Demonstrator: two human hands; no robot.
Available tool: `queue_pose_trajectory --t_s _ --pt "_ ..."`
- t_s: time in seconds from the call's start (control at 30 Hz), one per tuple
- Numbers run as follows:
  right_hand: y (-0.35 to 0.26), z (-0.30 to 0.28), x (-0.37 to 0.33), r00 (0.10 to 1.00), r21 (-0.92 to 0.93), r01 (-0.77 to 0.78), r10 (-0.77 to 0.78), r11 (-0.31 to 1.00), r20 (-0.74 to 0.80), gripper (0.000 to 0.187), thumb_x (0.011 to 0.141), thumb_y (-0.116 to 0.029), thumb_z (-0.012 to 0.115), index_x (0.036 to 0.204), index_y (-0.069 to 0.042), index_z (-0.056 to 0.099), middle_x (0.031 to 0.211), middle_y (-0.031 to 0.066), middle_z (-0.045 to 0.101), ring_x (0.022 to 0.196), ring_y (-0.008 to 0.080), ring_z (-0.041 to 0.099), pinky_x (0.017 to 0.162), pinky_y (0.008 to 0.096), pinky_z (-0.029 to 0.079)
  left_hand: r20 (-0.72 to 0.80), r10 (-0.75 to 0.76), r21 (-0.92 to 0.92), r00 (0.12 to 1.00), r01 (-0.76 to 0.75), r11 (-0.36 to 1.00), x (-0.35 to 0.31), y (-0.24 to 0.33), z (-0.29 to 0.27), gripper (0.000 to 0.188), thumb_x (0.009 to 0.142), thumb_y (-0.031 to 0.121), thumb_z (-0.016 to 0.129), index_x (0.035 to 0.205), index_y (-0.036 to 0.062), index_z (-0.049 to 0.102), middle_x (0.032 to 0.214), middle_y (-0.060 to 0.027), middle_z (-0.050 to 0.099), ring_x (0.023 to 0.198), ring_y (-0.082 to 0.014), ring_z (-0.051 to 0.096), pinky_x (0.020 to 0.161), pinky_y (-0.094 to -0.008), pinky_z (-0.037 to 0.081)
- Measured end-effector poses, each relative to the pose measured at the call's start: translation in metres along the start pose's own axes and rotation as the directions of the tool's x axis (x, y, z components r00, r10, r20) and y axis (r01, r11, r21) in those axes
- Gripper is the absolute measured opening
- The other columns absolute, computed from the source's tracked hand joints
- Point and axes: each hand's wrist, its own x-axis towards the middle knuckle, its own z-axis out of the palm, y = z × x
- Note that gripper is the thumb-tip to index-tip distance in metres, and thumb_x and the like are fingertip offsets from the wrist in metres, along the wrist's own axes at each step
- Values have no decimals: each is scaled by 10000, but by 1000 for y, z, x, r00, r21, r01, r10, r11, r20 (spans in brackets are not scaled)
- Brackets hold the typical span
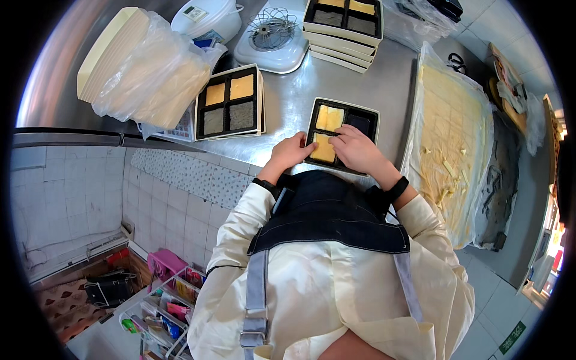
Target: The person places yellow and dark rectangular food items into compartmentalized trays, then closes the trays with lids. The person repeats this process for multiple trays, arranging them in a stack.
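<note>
In front of me on the steel table lies a shallow box [376, 120] with a black four-compartment insert. A yellow cake square [330, 117] fills its far left compartment, and another yellow cake square [323, 148] sits in the near left one. My left hand [290, 152] has its thumb against the left edge of the near square, fingers bent. From the other side, my right hand [360, 150] pinches at that square's upper right edge. The far right compartment [359, 123] shows bare black plastic. My right hand hides most of the near right compartment.
To the left are a filled box [229, 102] of yellow and dark grey squares and bagged cream trays [150, 72]. A white scale [273, 45] with a wire whisk head and stacked boxes [343, 45] stand behind. A large yellow cake sheet [447, 138] on plastic lies right.
</note>
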Motion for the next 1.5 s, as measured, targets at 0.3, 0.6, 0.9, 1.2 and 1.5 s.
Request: queue_pose_trajectory --t_s 0.3,0.6,0.9,1.2,1.5 --pt "18 -6 20 968 -220 -239 214 946 -133 454 808 -396 612 1026 1 625 1334 150 436 1285 290 343 1057 444 275 12 -24 -26 1000 25 999 -6 10 -8 491 797 557 573 856 69 575 670 -54 624 582 -196 636 571 -317 462" --pt "28 14 24 958 -281 -286 265 916 -113 441 813 -382 613 977 28 636 1309 135 470 1285 279 354 1061 438 281 28 -22 -41 999 23 999 -6 9 -7 495 800 568 561 858 78 577 684 -40 635 595 -189 646 578 -307 468" --pt "26 13 33 964 -233 -245 211 941 -161 312 780 -260 648 985 -25 642 1269 140 487 1250 308 380 1021 436 327 56 -38 -46 998 40 998 -4 10 -8 503 798 571 565 900 80 589 688 -34 643 599 -180 647 583 -302 471" --pt "14 -7 23 926 -65 -273 244 960 -287 201 784 -169 641 952 -58 648 1163 97 558 1167 270 462 971 400 378 54 -61 -113 997 67 991 -14 13 -14 558 902 612 354 932 108 591 661 -45 628 607 -187 639 609 -335 460" --pt "21 -64 -129 712 90 -564 539 821 -450 121 753 -26 654 868 -63 666 798 81 615 798 265 558 768 389 439 53 50 -359 997 -28 933 0 -15 4 390 894 447 513 1020 87 597 752 -74 623 700 -170 583 664 -305 443"
